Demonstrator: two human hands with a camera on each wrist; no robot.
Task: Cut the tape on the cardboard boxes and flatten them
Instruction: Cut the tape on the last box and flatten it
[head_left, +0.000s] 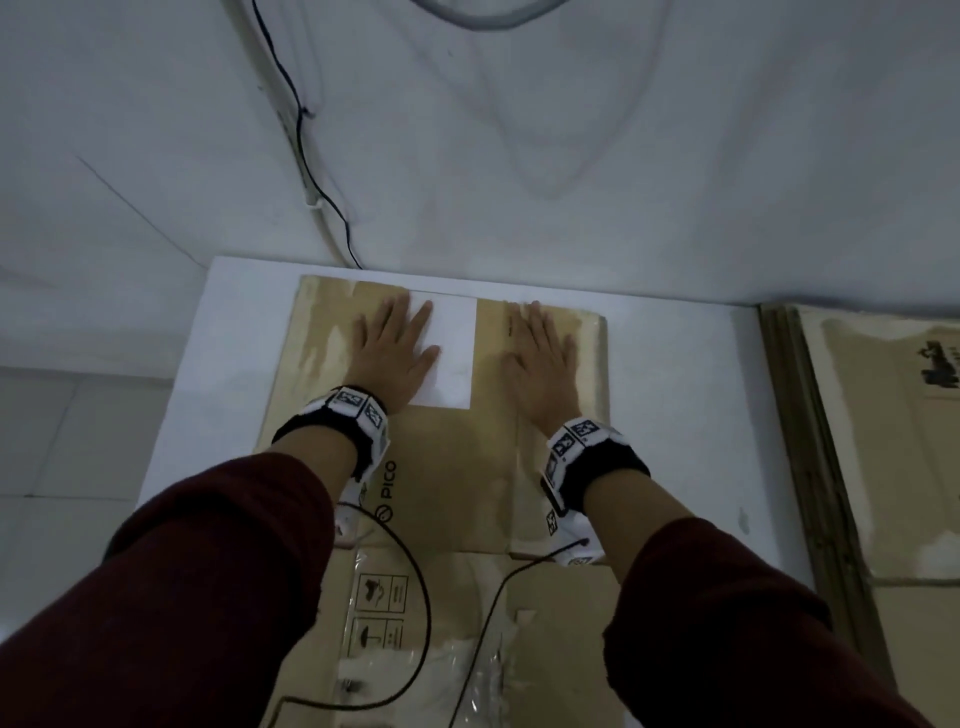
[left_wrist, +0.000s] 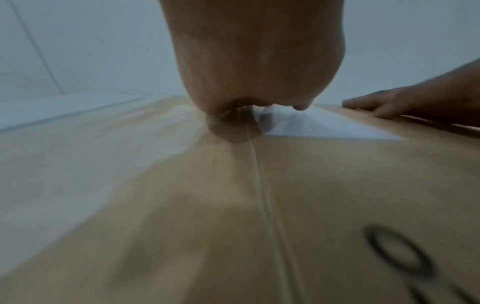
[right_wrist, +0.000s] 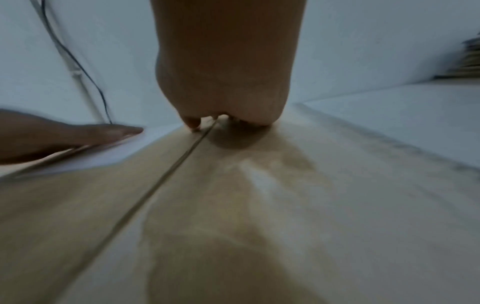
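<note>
— Head view, what did you note?
— The cardboard box (head_left: 441, 457) lay collapsed at frame centre on a white table (head_left: 670, 374). The left hand (head_left: 395, 353) and right hand (head_left: 540, 358) pressed it flat, fingers spread, the left partly on a white label (head_left: 452, 358).
— Left wrist view?
— Palm down on cardboard; blurred.
— Right wrist?
— The same, beside a crease (right_wrist: 166, 179).
— Step?
— Flattening, I judged. Next: set it with the flattened stack (head_left: 883, 441), right edge.

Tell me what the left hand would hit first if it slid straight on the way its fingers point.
The left hand would cross the cardboard box's far edge, then probably meet the white wall; depth is unclear.
</note>
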